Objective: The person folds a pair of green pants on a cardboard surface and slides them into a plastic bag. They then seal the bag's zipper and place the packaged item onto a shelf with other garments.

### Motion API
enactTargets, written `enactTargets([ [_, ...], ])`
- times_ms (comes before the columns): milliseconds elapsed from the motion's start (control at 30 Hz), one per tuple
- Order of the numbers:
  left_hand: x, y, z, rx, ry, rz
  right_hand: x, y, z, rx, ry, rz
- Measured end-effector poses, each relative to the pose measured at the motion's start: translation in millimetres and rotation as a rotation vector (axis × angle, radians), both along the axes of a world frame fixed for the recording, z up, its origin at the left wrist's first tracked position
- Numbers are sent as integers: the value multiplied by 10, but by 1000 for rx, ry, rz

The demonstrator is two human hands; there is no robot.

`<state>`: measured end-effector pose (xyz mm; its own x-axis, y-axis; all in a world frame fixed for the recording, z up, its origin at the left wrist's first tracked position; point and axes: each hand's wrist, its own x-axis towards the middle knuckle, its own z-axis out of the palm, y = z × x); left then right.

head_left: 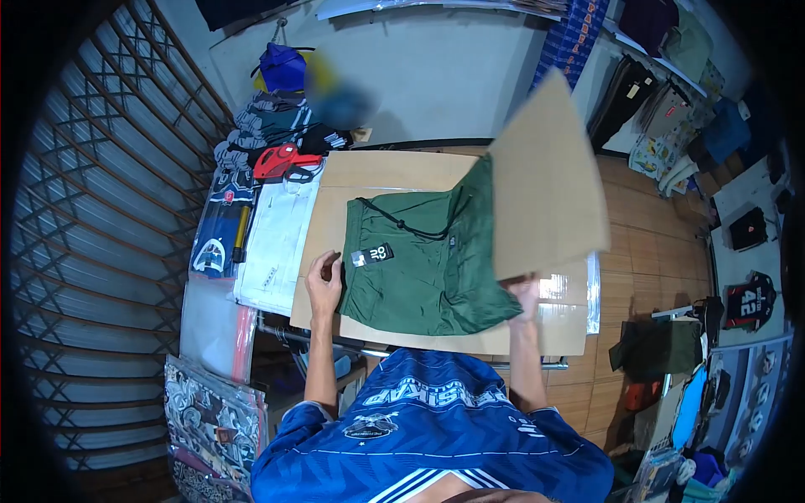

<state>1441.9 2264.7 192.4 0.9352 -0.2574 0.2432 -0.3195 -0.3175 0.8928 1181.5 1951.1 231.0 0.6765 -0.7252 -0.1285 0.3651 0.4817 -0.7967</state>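
Observation:
Green shorts (402, 277) with a black drawstring and a black-and-white tag lie on a cardboard board, waistband to the left. My left hand (323, 275) rests beside the waistband edge, fingers curved and thumb apart, holding nothing that I can see. A cardboard flap (549, 180), blurred by motion, stands raised and tilted over the right part of the shorts, and the green fabric rises along its left edge. At its lower edge my right hand (526, 295) is closed on the flap, next to the shorts' lower right corner; its fingers are partly hidden.
The cardboard board (360, 172) covers the table. On its left are a red tape dispenser (285, 163), white plastic packs (277, 239) and a folded blue jersey (222, 222). Stacked clothes (268, 121) stand behind. Clothing racks (671, 360) line the right side, beyond the tiled floor (646, 260).

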Motion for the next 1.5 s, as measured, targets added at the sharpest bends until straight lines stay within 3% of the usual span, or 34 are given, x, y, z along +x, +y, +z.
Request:
enactTargets([
  [100, -216, 170, -31, 37, -84, 92, 366, 413, 349, -374, 43, 335],
  [200, -304, 361, -182, 75, -107, 199, 618, 669, 404, -700, 306, 400],
  [400, -589, 595, -98, 208, -136, 435, 870, 967, 142, -1446, 567, 434],
  [533, -656, 646, -119, 154, -118, 465, 949, 1052, 107, -1584, 538, 301],
  [733, -665, 505, -28, 18, -19, 406, 932, 1067, 26, -1628, 368, 156],
  [933, -736, 153, 252, 118, -184, 296, 835, 1052, -96, -1539, 242, -74],
  [1233, -986, -380, 385, 267, -177, 70, 427, 1080, -238, -1156, 440, -165],
  [1500, -1132, -612, 273, 452, -59, -45, 119, 950, -498, -1118, 495, -149],
])
